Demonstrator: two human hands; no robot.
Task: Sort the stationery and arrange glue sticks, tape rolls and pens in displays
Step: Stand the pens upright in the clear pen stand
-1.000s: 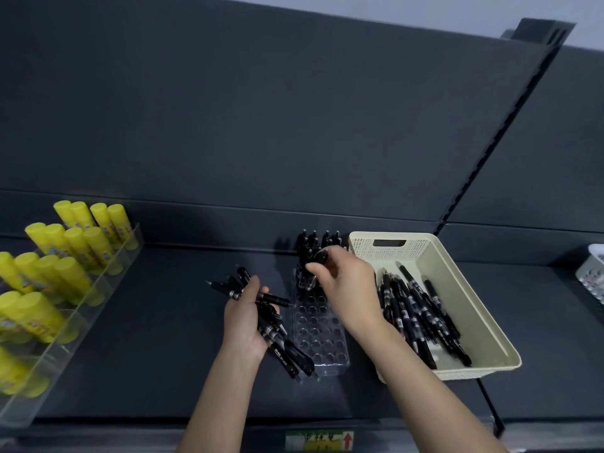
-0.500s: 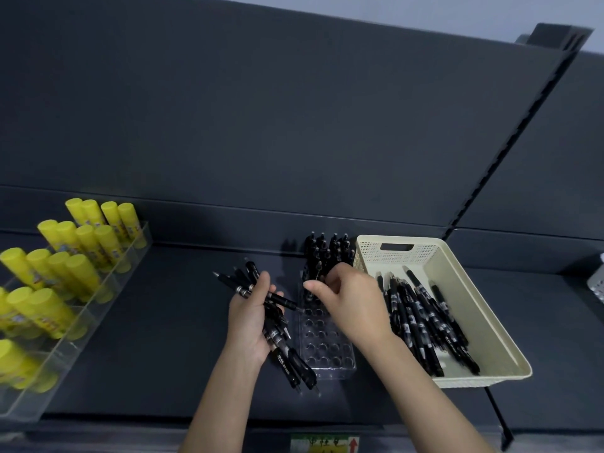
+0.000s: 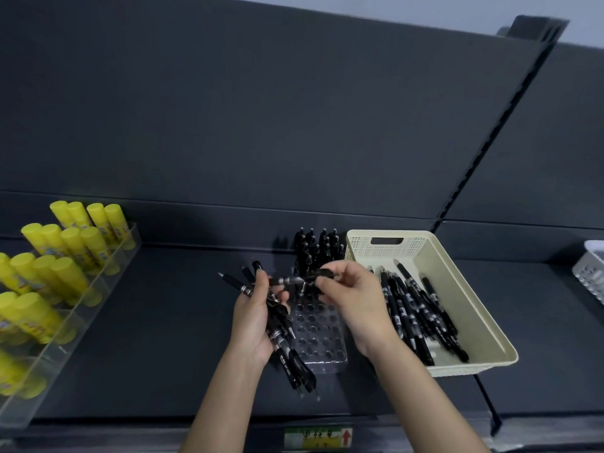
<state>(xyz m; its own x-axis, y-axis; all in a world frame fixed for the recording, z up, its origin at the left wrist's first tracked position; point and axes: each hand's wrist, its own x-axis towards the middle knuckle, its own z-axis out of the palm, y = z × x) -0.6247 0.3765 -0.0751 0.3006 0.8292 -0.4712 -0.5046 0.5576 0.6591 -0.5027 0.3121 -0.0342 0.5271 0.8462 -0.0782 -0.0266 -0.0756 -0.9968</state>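
Dark grey shelving fills the view: a flat shelf (image 3: 163,322) backed by a plain panel (image 3: 261,125), with a slotted upright (image 3: 490,132) running diagonally at the right.

1. Left hand (image 3: 255,325): the fingers are curled round a bundle of black pens (image 3: 284,348). The bundle is held slantwise just left of the clear pen holder (image 3: 318,335), and pen ends project beyond the hand at both top and bottom.
2. Right hand (image 3: 356,302): the thumb and fingers pinch a single black pen (image 3: 300,278), held roughly level above the rear half of the holder. The pen's left end reaches the left hand's fingertips (actual contact cannot be confirmed).
3. Holder: it stands on the shelf between the two hands. Upright pens (image 3: 318,248) occupy its rear rows. The front holes visible in this view are unfilled.
4. Obstructions: the right hand and wrist cover the holder's right edge and part of the near left wall of the cream basket (image 3: 457,273).

The basket sits just beside the holder, on its right, and contains loose pens (image 3: 415,308) lying in a heap.

Yellow glue sticks (image 3: 72,246) stand in rows in a tiered clear display (image 3: 81,315) at far left, well apart from the hands. A white basket (image 3: 595,273) is partly cut off at the right edge. A green label (image 3: 318,438) with a red arrow is fixed to the shelf front.
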